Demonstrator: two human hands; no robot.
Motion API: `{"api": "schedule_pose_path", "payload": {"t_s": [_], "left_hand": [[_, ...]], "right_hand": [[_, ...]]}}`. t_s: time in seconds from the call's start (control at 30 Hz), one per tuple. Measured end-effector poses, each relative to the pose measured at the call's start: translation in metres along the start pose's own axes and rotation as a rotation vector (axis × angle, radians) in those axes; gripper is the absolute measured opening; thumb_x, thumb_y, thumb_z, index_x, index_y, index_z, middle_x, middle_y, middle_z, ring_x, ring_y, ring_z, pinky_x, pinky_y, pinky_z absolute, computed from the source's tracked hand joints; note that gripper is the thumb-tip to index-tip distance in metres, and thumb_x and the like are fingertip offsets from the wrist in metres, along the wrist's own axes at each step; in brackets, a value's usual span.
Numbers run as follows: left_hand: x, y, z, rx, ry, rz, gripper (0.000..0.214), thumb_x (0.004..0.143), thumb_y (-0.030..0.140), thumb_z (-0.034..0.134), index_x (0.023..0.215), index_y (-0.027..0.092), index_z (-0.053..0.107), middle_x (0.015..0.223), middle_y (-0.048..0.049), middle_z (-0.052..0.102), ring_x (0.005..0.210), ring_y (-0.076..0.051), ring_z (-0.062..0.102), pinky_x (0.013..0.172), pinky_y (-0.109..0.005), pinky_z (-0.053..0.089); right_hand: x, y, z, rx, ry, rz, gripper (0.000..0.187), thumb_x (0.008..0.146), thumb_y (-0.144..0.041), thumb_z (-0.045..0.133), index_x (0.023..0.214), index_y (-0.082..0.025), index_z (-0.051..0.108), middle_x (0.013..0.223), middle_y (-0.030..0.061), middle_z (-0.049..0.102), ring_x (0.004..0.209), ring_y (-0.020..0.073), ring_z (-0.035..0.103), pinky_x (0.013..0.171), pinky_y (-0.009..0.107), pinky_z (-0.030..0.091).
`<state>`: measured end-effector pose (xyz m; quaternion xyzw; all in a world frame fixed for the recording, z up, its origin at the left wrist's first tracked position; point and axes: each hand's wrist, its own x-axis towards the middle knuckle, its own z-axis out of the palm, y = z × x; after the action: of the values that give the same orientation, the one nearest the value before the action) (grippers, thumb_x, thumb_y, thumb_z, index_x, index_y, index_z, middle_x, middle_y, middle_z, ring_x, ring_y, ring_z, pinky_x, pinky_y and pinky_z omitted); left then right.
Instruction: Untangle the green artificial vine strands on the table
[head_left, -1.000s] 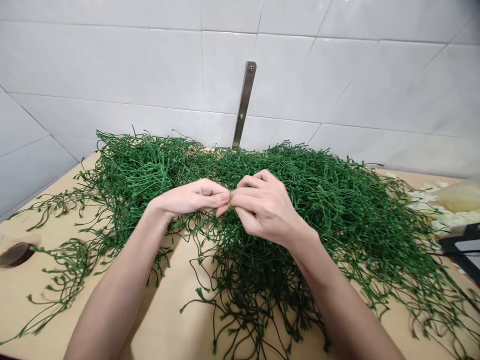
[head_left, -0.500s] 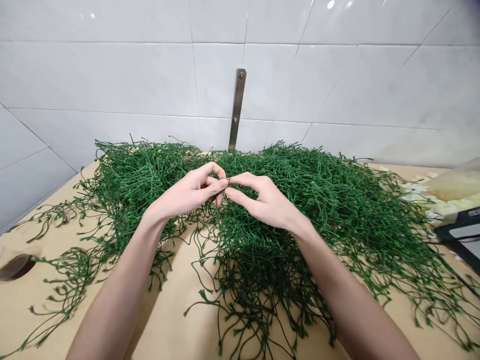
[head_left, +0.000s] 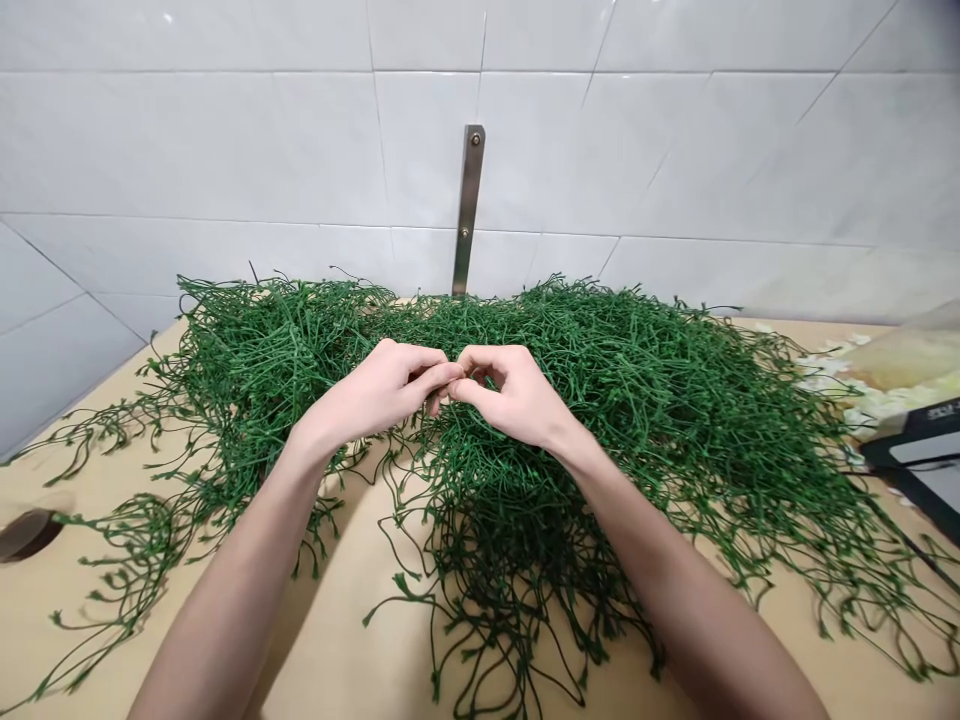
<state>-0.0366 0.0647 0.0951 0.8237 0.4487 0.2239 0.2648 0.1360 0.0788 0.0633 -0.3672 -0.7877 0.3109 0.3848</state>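
Observation:
A wide tangle of thin green plastic stems (head_left: 637,400) with small forked tips is heaped over the table. Above its middle, my left hand (head_left: 394,385) and my right hand (head_left: 510,390) meet at the fingertips. The thumb and fingers of each are closed in a pinch. Whatever lies between the fingertips is too small and too covered to make out. Loose stems (head_left: 487,650) hang toward the table's front edge, between my forearms.
The pale wooden table (head_left: 345,610) stands against a white tiled wall (head_left: 225,140). A metal strip (head_left: 469,210) is fixed upright to the wall. White petals (head_left: 832,375) and a black-framed box (head_left: 922,460) lie at the right. A dark round object (head_left: 30,533) sits at the left.
My right fingers have curled inward from a straighter reach, and the two hands have drawn closer together. The whole view has shifted slightly.

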Motion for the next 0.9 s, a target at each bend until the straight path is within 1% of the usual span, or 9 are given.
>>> {"api": "schedule_pose_path", "payload": {"t_s": [0.1, 0.23, 0.33, 0.43, 0.53, 0.67, 0.73, 0.8, 0.9], "left_hand": [[0.001, -0.001, 0.002, 0.027, 0.002, 0.013, 0.043, 0.093, 0.039, 0.042, 0.061, 0.015, 0.057, 0.055, 0.0030, 0.054, 0.048, -0.008, 0.040, 0.052, -0.022, 0.031], [0.002, -0.003, 0.005, 0.072, 0.035, 0.031, 0.042, 0.092, 0.039, 0.043, 0.062, 0.015, 0.058, 0.051, 0.0037, 0.049, 0.047, -0.008, 0.037, 0.050, -0.022, 0.029], [0.003, -0.002, 0.006, 0.063, 0.039, 0.015, 0.042, 0.092, 0.039, 0.043, 0.058, 0.015, 0.052, 0.050, 0.0044, 0.042, 0.047, -0.008, 0.032, 0.049, -0.023, 0.025], [0.003, 0.001, 0.006, 0.004, -0.015, -0.014, 0.043, 0.092, 0.039, 0.043, 0.055, 0.016, 0.045, 0.050, 0.0044, 0.038, 0.048, -0.007, 0.029, 0.048, -0.023, 0.024], [0.002, 0.001, 0.004, -0.130, -0.050, -0.011, 0.041, 0.091, 0.039, 0.046, 0.057, 0.016, 0.047, 0.052, 0.0044, 0.040, 0.048, -0.007, 0.031, 0.048, -0.022, 0.025], [0.003, -0.005, 0.005, -0.361, -0.127, 0.015, 0.041, 0.091, 0.044, 0.048, 0.061, 0.016, 0.048, 0.053, 0.0044, 0.041, 0.047, -0.007, 0.032, 0.046, -0.022, 0.025], [0.005, -0.008, 0.006, -0.430, -0.167, 0.022, 0.043, 0.090, 0.048, 0.050, 0.061, 0.016, 0.048, 0.052, 0.0042, 0.041, 0.046, -0.006, 0.032, 0.045, -0.022, 0.024], [0.006, -0.012, 0.007, -0.455, -0.179, 0.018, 0.046, 0.089, 0.052, 0.049, 0.061, 0.016, 0.048, 0.052, 0.0043, 0.041, 0.045, -0.006, 0.031, 0.044, -0.022, 0.024], [0.007, -0.014, 0.006, -0.469, -0.130, 0.025, 0.050, 0.087, 0.058, 0.050, 0.060, 0.016, 0.048, 0.052, 0.0043, 0.040, 0.045, -0.006, 0.030, 0.044, -0.022, 0.025]], "right_hand": [[0.001, 0.001, -0.002, 0.018, -0.052, 0.057, 0.018, 0.074, -0.024, 0.054, 0.059, -0.015, 0.060, 0.054, -0.0037, 0.050, 0.053, 0.0080, 0.037, 0.052, 0.024, 0.029], [0.000, 0.002, -0.006, 0.036, -0.096, 0.091, 0.018, 0.073, -0.024, 0.053, 0.059, -0.014, 0.061, 0.053, -0.0035, 0.048, 0.053, 0.0082, 0.037, 0.051, 0.024, 0.029], [-0.001, 0.002, -0.006, 0.038, -0.022, 0.016, 0.017, 0.072, -0.022, 0.053, 0.058, -0.015, 0.059, 0.054, -0.0033, 0.048, 0.054, 0.0085, 0.037, 0.052, 0.024, 0.029], [-0.001, 0.002, -0.004, 0.032, 0.016, -0.035, 0.017, 0.072, -0.020, 0.052, 0.055, -0.015, 0.055, 0.052, -0.0038, 0.045, 0.053, 0.0081, 0.036, 0.052, 0.025, 0.028], [-0.001, 0.003, -0.005, 0.122, -0.015, -0.054, 0.015, 0.071, -0.019, 0.051, 0.056, -0.016, 0.053, 0.052, -0.0043, 0.043, 0.053, 0.0080, 0.036, 0.051, 0.024, 0.028], [-0.002, 0.006, -0.011, 0.262, -0.100, -0.126, 0.009, 0.070, -0.016, 0.051, 0.061, -0.016, 0.054, 0.059, -0.0033, 0.048, 0.057, 0.0089, 0.041, 0.054, 0.024, 0.034], [-0.003, 0.006, -0.011, 0.226, -0.109, -0.169, 0.010, 0.071, -0.015, 0.052, 0.062, -0.016, 0.054, 0.059, -0.0029, 0.050, 0.058, 0.0092, 0.043, 0.055, 0.025, 0.035], [-0.003, 0.005, -0.009, 0.149, -0.065, -0.203, 0.013, 0.070, -0.014, 0.051, 0.058, -0.016, 0.053, 0.057, -0.0030, 0.051, 0.055, 0.0090, 0.043, 0.055, 0.025, 0.034], [-0.004, 0.005, -0.007, 0.091, -0.016, -0.265, 0.017, 0.070, -0.013, 0.049, 0.054, -0.017, 0.053, 0.056, -0.0021, 0.055, 0.053, 0.0090, 0.045, 0.056, 0.025, 0.038]]}}
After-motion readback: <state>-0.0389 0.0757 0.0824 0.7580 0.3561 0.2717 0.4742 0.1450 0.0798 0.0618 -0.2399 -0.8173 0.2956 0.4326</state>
